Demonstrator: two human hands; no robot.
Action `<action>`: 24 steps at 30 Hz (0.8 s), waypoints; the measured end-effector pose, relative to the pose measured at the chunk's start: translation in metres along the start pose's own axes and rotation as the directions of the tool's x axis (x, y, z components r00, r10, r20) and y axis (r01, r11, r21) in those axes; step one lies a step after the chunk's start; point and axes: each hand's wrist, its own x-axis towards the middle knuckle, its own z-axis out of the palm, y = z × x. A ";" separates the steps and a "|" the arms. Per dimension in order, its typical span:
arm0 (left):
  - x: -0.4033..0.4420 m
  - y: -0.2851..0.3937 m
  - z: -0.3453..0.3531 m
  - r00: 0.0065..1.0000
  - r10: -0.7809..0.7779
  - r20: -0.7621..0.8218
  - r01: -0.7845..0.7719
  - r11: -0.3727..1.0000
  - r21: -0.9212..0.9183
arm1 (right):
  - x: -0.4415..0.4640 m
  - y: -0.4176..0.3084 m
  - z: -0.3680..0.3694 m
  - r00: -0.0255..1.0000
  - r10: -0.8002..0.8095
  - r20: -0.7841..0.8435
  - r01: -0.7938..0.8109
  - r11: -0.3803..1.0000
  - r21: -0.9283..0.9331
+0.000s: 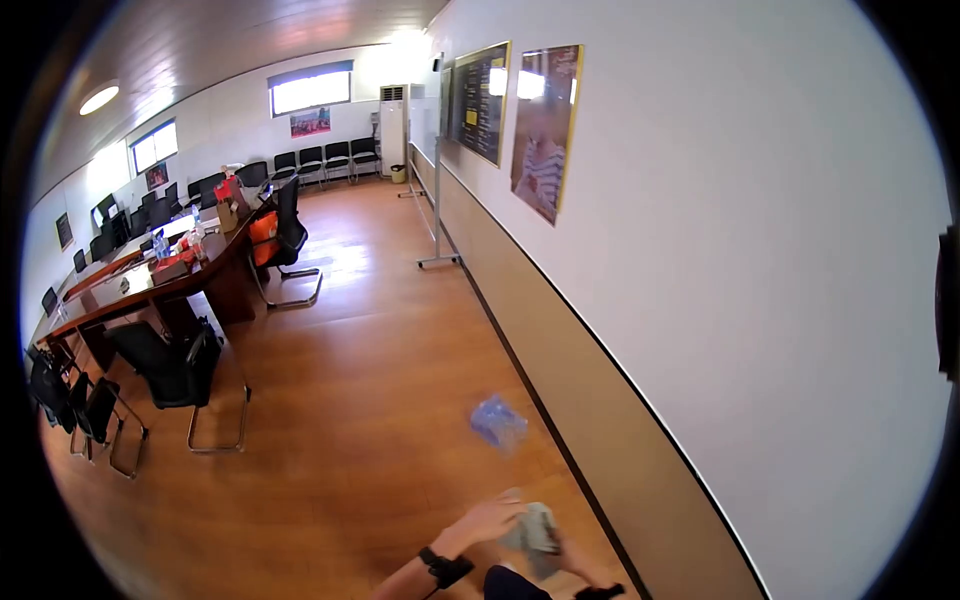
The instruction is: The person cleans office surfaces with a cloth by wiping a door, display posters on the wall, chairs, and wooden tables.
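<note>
At the bottom of the view, my left hand (488, 520) reaches in with its fingers stretched out, slightly blurred, against the left edge of a grey-green cloth-like item (541, 532). My right hand (572, 562) is closed on the lower right side of this item; its fingers are partly hidden. Black bands circle both wrists. Ahead of my hands, a crumpled translucent blue plastic bag (497, 422) lies on the wooden floor near the wall.
The wall (700, 250) with a dark skirting strip runs along the right. A wheeled whiteboard stand (437, 220) stands farther ahead. To the left are black chairs (165, 365) and a long table (180, 285) with bottles and bags.
</note>
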 end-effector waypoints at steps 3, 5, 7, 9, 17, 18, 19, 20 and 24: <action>0.092 -0.029 -0.068 0.996 0.086 0.037 -0.088 0.995 0.052 | 0.071 -0.021 -0.100 0.949 0.035 -0.312 -0.088 0.984 -0.158; 0.128 -0.075 -0.099 0.997 0.060 0.054 -0.061 0.998 0.010 | 0.144 -0.027 -0.128 0.895 0.014 -0.445 -0.053 0.996 -0.076; 0.150 -0.129 -0.131 0.999 -0.007 0.050 0.008 1.000 -0.015 | 0.224 -0.039 -0.140 0.871 0.008 -0.492 0.062 0.990 0.126; 0.165 -0.168 -0.192 0.989 -0.122 -0.081 0.127 0.990 0.063 | 0.311 -0.100 -0.142 0.904 0.015 -0.427 0.201 0.867 0.456; 0.169 -0.215 -0.522 0.806 0.149 -0.573 0.043 0.950 0.308 | 0.640 -0.201 -0.080 0.960 -0.265 -0.089 0.273 0.958 0.088; 0.172 -0.231 -0.556 0.826 0.179 -0.534 0.049 0.922 0.385 | 0.679 -0.206 -0.064 0.964 -0.245 -0.101 0.257 0.958 0.132; 0.175 -0.250 -0.585 0.845 0.194 -0.498 0.047 0.901 0.432 | 0.707 -0.212 -0.046 0.971 -0.205 -0.123 0.225 0.959 0.176; 0.183 -0.270 -0.607 0.861 0.200 -0.467 0.039 0.890 0.454 | 0.724 -0.212 -0.035 0.977 -0.151 -0.149 0.181 0.960 0.215; 0.233 -0.356 -0.687 0.892 0.210 -0.400 0.018 0.868 0.497 | 0.804 -0.232 -0.028 0.974 -0.119 -0.192 0.155 0.971 0.182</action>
